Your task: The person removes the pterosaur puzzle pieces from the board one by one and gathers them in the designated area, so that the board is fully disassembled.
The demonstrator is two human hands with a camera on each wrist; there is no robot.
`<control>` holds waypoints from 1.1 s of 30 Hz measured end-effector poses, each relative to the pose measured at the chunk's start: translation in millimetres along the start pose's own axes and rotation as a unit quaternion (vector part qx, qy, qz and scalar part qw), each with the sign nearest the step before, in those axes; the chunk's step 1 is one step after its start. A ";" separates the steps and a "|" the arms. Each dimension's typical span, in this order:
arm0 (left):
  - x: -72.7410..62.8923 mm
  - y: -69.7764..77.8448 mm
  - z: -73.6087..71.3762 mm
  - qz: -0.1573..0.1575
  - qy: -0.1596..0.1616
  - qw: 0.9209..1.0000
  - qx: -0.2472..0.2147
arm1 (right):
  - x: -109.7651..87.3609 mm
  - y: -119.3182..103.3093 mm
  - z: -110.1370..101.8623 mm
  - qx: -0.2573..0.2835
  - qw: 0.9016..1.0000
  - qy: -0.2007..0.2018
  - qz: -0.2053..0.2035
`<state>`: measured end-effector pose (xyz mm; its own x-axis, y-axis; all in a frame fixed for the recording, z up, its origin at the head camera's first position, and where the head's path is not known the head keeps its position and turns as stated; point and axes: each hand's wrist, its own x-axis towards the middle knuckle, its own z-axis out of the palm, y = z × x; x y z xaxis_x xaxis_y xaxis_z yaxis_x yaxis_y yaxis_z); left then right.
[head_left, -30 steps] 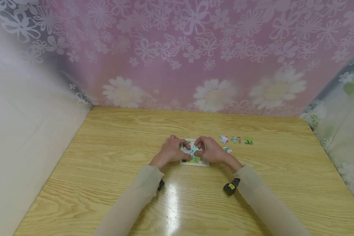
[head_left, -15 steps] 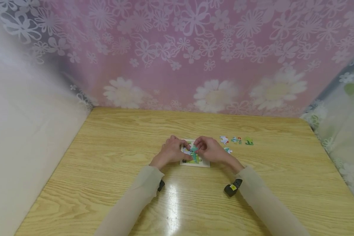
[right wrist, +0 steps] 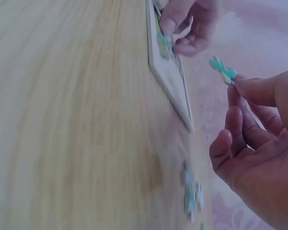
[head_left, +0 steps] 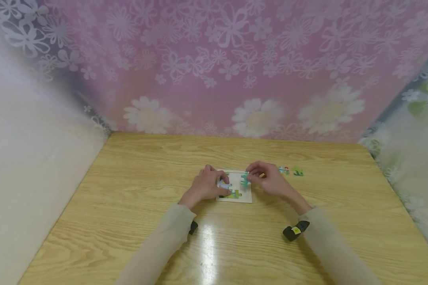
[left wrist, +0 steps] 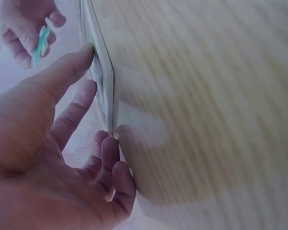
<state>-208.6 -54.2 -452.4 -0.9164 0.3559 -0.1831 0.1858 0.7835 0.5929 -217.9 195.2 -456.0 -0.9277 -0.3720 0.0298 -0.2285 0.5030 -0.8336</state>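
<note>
A small white-framed jigsaw tray (head_left: 247,198) lies on the wooden table. Green and yellow puzzle pieces (head_left: 234,194) sit along its front and left, while its middle shows bare white. My left hand (head_left: 206,184) rests over the tray's left side, thumb and index fingertips touching the pieces and the other fingers at the tray's corner, as the left wrist view shows. Between thumb and fingertip, my right hand (head_left: 271,181) pinches a teal puzzle piece (right wrist: 223,69), held up above the tray's right part. Its other fingers curl loosely without touching anything.
Loose puzzle pieces (head_left: 284,170) lie right of the tray, partly hidden behind my right hand; a green one (head_left: 298,171) is farthest right. More pieces (right wrist: 189,189) show in the right wrist view. A pink floral curtain (head_left: 199,91) hangs along the table's back edge.
My right hand has lifted the teal piece off the tray's middle and moved right with it, uncovering bare white there. My left hand has stayed nearly in place.
</note>
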 end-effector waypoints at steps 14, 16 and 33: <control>-6.5 -17.0 0.2 0.071 -0.012 0.997 -0.029 | -32.6 21.8 -33.9 0.058 0.997 0.034 0.022; -7.6 -17.4 -2.3 0.073 -0.019 0.997 -0.035 | -35.9 23.1 -38.9 0.059 0.997 0.040 0.023; -8.2 -23.8 -10.3 0.059 -0.056 0.995 -0.053 | -57.4 51.1 -67.7 0.021 0.996 0.076 0.033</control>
<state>-209.1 -81.1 -456.9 -0.8444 0.5008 -0.1904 0.2452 0.6772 0.6938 -196.3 295.1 -462.9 -0.9752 -0.2149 0.0537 -0.1549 0.4880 -0.8590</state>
